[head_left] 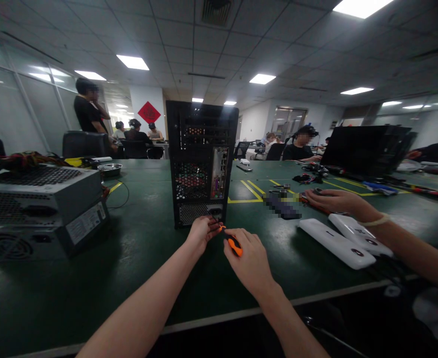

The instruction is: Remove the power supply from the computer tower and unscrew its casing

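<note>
A black computer case [174, 164] stands upright on the green table, its rear side facing me. A power supply [191, 214] with a perforated grille fills the bottom of the case. My right hand [254, 261] is closed around an orange and black screwdriver [235, 245], which points forward and left toward the lower right of the power supply. Close to the screwdriver's tip, my left hand [201, 234] has its fingers pinched together in front of the case. What the left fingertips hold, if anything, is too small to make out.
Stacked grey power supplies [60, 196] with cables sit at left, a metal bowl [110, 170] behind them. White power banks [336, 242] lie at right, beneath another person's arm [345, 205]. Farther right stands another black computer case [364, 149]. The table's front edge [219, 316] runs near me.
</note>
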Tool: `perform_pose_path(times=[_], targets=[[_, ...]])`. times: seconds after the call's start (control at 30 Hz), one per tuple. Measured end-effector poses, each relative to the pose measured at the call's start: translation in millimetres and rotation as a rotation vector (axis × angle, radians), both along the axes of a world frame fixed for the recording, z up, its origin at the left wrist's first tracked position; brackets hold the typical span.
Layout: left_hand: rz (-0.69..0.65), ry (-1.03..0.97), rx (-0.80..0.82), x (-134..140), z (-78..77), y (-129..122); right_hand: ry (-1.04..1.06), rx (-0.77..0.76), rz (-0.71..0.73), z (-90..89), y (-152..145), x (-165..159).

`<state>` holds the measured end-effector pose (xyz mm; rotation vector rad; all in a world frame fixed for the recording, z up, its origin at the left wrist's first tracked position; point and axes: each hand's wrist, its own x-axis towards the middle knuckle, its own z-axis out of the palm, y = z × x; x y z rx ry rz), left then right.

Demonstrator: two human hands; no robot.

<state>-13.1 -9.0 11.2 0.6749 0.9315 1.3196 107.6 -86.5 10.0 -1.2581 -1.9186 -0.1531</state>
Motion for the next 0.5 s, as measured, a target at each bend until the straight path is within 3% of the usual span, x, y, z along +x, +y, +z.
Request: perform_pose_path(times=[0.5], targets=[[0.002,0.029,-0.001,-0.8,-1.8,4.0,-0.050,-0.037,-0.043,0.9,2.2,-3.8]])
